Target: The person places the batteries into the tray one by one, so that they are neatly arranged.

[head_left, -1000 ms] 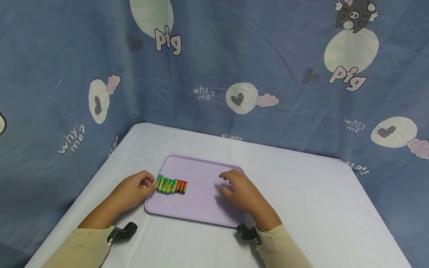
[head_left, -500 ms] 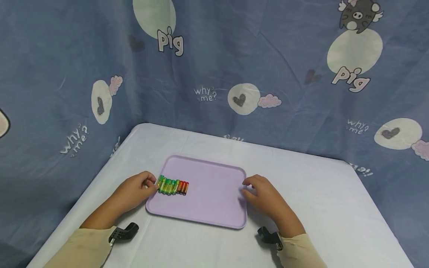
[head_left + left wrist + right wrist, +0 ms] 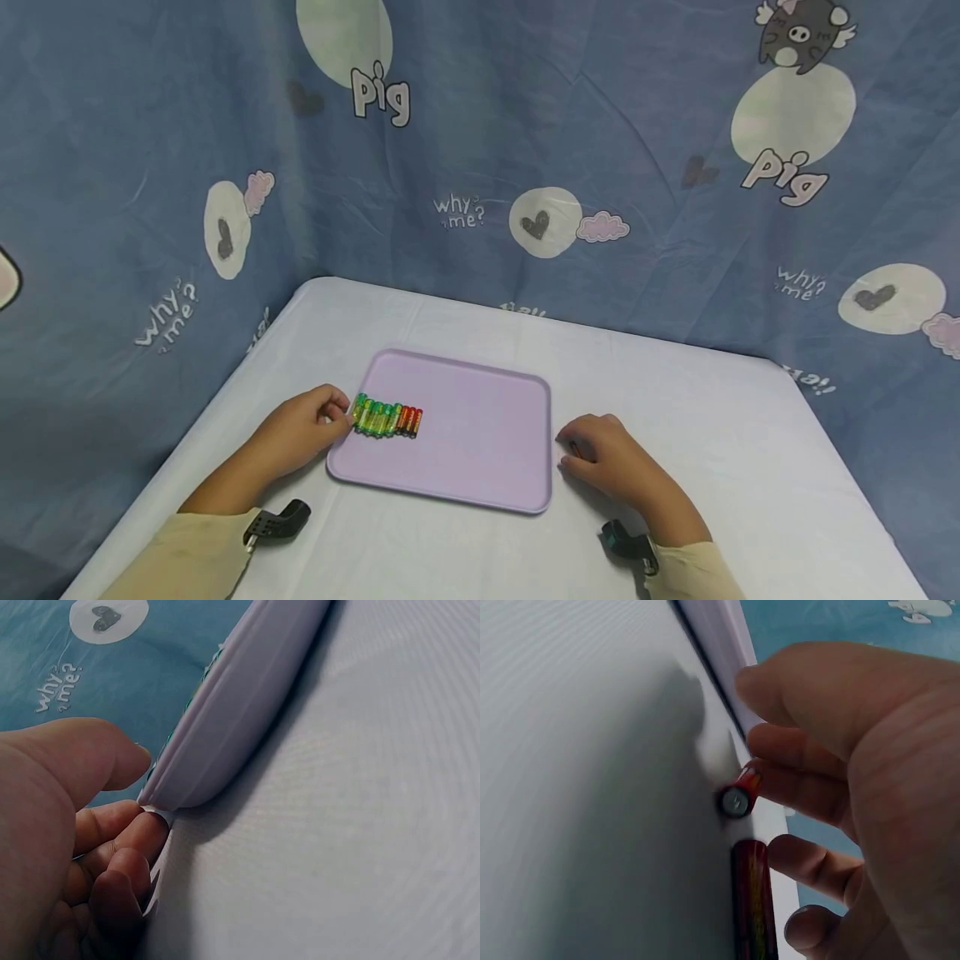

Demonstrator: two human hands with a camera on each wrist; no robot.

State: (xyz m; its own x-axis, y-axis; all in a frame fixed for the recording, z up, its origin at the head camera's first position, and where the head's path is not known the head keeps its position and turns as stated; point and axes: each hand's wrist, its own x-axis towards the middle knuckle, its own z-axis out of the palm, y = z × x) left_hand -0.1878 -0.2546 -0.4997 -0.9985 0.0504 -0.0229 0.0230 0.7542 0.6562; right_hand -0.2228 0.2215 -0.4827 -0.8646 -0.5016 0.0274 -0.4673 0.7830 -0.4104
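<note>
Against the left rim of a lilac tray [image 3: 480, 450] lies a side-by-side row of green-and-gold batteries [image 3: 377, 418], ending in several red-and-black batteries [image 3: 408, 421]. My left hand [image 3: 296, 429] pinches the tray's left edge, thumb at the rim and fingertips beneath it [image 3: 124, 832]. Just right of the tray, my right hand [image 3: 611, 458] is low over the cloth with thumb and fingers apart. Two red batteries lie by its fingers: one [image 3: 739, 793] points its end at the camera beside a fingertip, the other [image 3: 753, 900] lies nearer the camera.
A white cloth [image 3: 712, 433] covers the table under the tray. Behind it hangs a blue printed curtain [image 3: 480, 125]. A black wrist camera [image 3: 277, 520] sticks out from the left sleeve and another [image 3: 628, 543] from the right.
My right hand has moved right and toward the person, from over the tray to the cloth beside it. The left hand stays at the tray's edge, and the battery row has not changed.
</note>
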